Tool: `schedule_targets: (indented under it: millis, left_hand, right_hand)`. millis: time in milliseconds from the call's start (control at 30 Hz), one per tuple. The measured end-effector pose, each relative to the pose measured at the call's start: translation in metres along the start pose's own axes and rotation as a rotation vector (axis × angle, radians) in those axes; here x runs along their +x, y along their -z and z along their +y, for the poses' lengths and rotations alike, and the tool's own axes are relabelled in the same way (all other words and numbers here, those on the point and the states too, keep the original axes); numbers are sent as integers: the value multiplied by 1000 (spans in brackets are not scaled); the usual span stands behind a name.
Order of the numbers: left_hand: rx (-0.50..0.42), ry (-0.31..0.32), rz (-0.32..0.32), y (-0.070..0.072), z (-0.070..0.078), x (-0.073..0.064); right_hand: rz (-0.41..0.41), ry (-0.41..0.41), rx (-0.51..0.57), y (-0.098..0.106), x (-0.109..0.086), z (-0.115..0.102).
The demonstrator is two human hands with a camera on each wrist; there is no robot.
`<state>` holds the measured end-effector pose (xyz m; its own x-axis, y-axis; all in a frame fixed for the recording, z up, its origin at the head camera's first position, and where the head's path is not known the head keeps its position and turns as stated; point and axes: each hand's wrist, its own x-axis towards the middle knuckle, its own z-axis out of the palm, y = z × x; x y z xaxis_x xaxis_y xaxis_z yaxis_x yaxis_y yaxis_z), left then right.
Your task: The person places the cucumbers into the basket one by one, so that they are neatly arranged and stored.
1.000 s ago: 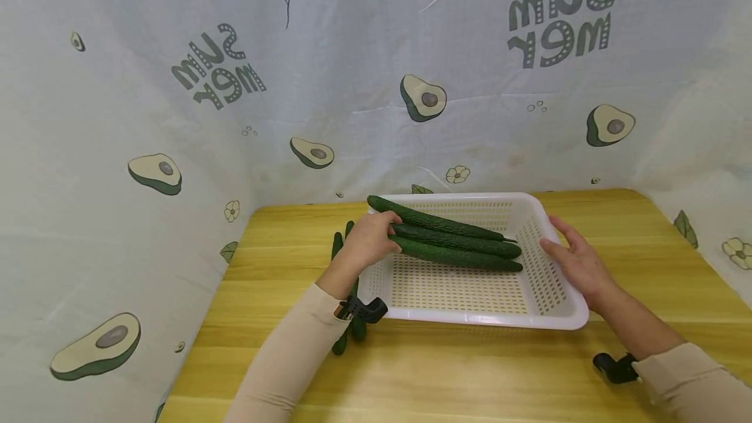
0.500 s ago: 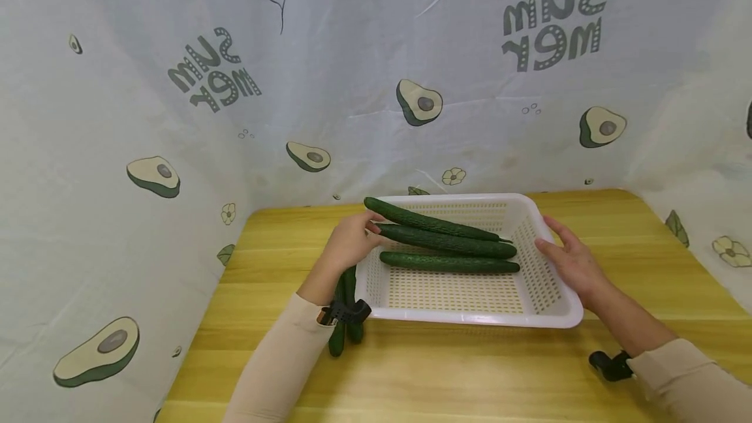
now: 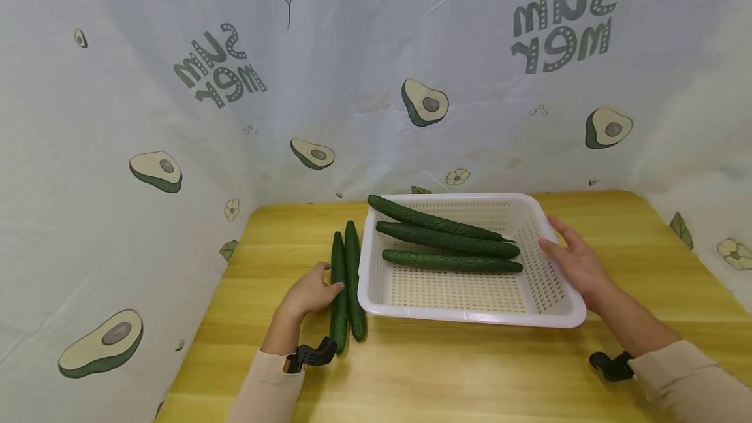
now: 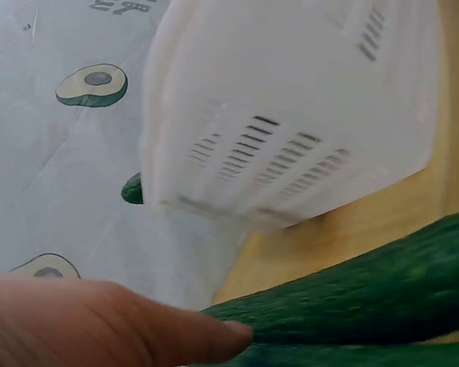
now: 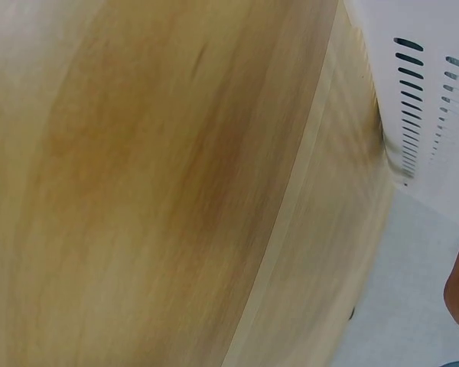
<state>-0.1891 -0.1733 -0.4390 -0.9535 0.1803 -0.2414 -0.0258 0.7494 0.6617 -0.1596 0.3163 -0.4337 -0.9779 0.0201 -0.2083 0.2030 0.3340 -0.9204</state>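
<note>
Outer cucumber (image 3: 337,312) on the table (image 3: 446,377), left of the basket, lying roughly front to back. Left hand (image 3: 308,292) sits at it from the left side: thumb fairly straight, its tip over the cucumber; index fingertip at the left edge, set apart from the thumb. Gap between the two moderate, about the cucumber's breadth. Other fingers hidden beneath the hand; firmness of contact cannot be told. In the left wrist view the thumb tip overlaps the cucumbers, exact contact unclear.

Inner cucumber (image 3: 354,279) lies just beside it, nearly parallel, close along the basket's left wall; touching or not, cannot tell.

Basket (image 3: 470,318): white, slotted, upright on the table. Right hand (image 3: 578,266) holds its right wall, thumb over the rim toward the inside, fingers outside; grip narrow, wall between. Right wrist view shows mostly wood grain, part of the slotted wall and a bit of the hand at the edge.

Three cucumbers in the basket, lying roughly crosswise. Back cucumber (image 3: 431,219) slants, left end up on the rim at the rear left corner. Middle cucumber (image 3: 446,240) just in front, left end at the left wall. Front cucumber (image 3: 452,262) lies inside, a gap separating its left end from the middle one.

Behind: pale cloth (image 3: 352,31), avocado print and mirrored lettering.
</note>
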Motion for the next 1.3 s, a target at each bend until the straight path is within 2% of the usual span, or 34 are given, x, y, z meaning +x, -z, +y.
schedule_targets:
  millis: [67, 167, 300, 433, 533, 667, 933, 1000, 1100, 1200, 1300]
  left_hand:
    - [-34, 7, -20, -6, -7, -6]
    - [-55, -11, 15, -11, -11, -11]
    - [-14, -16, 129, -8, -12, -8]
    - [43, -12, 273, -2, -14, 6]
    - [50, -4, 340, 0, -19, 16]
    - [8, 21, 359, -4, -31, 20]
    - [24, 34, 331, -8, -49, 3]
    - [-17, 34, 353, -7, -51, 1]
    - [-128, 49, 401, -3, -52, 0]
    - [-275, 88, 455, 0, -52, 1]
    - [-369, 127, 498, 1, -52, 4]
  right_hand:
    - [-2, -5, 1, -3, 0, 1]
    - [-11, 2, 6, -8, 1, 1]
    - [-15, 11, 6, -12, 2, -1]
    - [-16, 22, 9, -12, 4, -2]
    - [-13, 26, 12, -10, 4, -3]
    - [-12, 16, 12, -9, 3, -2]
    - [2, 9, -2, -9, 0, 2]
    - [3, 14, 10, -7, 0, 2]
    - [0, 16, 18, -5, 0, 1]
    - [0, 13, 18, -4, 0, 1]
    - [5, 15, 26, -3, -1, 1]
